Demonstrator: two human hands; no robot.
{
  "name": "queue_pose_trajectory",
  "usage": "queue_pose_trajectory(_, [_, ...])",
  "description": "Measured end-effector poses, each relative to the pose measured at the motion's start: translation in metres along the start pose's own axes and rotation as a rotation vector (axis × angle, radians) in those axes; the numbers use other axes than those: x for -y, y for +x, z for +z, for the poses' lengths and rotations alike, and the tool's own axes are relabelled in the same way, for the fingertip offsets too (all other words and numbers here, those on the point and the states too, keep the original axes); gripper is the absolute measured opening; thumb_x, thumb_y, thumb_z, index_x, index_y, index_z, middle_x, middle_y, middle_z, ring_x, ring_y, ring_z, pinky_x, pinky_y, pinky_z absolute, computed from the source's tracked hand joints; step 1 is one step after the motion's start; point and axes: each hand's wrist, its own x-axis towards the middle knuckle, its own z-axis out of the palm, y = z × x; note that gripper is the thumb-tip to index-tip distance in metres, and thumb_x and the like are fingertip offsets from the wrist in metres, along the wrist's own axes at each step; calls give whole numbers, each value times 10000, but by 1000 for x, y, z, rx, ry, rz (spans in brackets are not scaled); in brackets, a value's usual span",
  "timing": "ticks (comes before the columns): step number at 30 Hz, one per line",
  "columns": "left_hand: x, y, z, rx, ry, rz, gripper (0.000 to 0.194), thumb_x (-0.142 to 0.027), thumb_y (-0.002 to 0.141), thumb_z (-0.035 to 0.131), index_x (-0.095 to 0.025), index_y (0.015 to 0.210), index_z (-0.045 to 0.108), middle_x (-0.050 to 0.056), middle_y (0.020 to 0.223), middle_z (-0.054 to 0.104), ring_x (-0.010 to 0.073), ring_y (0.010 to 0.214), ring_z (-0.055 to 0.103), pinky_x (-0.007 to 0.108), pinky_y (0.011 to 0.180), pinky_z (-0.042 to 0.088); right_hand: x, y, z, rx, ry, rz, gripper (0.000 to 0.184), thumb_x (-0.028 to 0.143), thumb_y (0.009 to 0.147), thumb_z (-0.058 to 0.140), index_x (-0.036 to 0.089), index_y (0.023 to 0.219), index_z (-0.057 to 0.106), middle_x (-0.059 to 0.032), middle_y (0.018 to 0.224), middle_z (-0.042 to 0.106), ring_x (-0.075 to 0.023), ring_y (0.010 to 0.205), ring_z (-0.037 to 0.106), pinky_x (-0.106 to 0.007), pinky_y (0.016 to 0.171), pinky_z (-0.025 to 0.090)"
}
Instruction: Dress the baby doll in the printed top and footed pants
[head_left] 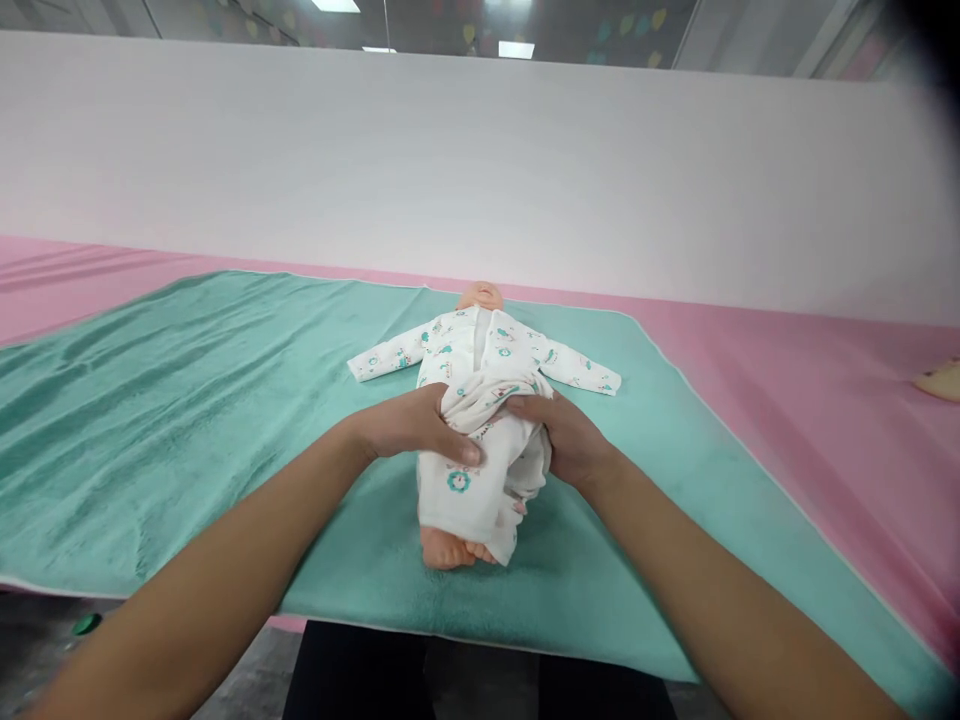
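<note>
teal towel overlies pink sheeting, left grip and right grip clasping a doll's clothes.

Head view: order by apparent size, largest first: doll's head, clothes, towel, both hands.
1. Towel
2. Clothes
3. Left hand and right hand: look alike, not ranked
4. Doll's head, farther from the camera
</note>
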Motion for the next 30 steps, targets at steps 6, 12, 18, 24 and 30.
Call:
queue_pose_trajectory(6, [6,8,11,-245,-316,221,295,-415,809,554,-139,849,651,48,733,660,182,663,619,299,639,486,5,-3,8,252,-304,153,271,340,648,729,156,829,644,-7,702,632,-130,620,574,-229,542,448])
queue_pose_trajectory(12, [5,10,17,-282,-212,198,282,-409,762,614,-134,815,644,38,709,648,158,652,597,264,611,475,0,-3,6,131,-29,18,295,293,668,693,169,927,629,-22,799,655,-153,701,597,-249,601,478])
queue_pose_trajectory(18, [13,19,20,-418,-95,247,308,-372,755,605,-132,948,611,53,815,652,182,729,590,275,629,471,-3,-4,8,530,-79,96,230,333,716,638,128,613,614,-25,539,585,-141,527,552,-257,516,449])
queue_pose_trajectory(24, [-8,-3,22,-406,187,298,679,-339,668,674,-208,1275,397,88,1200,505,234,1003,531,299,764,474,1,-1,17,227,-158,30,218,319,709,667,152,627,554,64,427,437,-60,376,364,-208,408,320])
queue_pose_trajectory(30, [-27,-42,61,-569,747,204,806,-192,647,641,-317,1352,270,72,1286,382,183,858,564,296,659,497,3,1,29,110,-282,-47,235,325,696,666,151,841,600,-12,712,597,-144,657,548,-275,600,434])
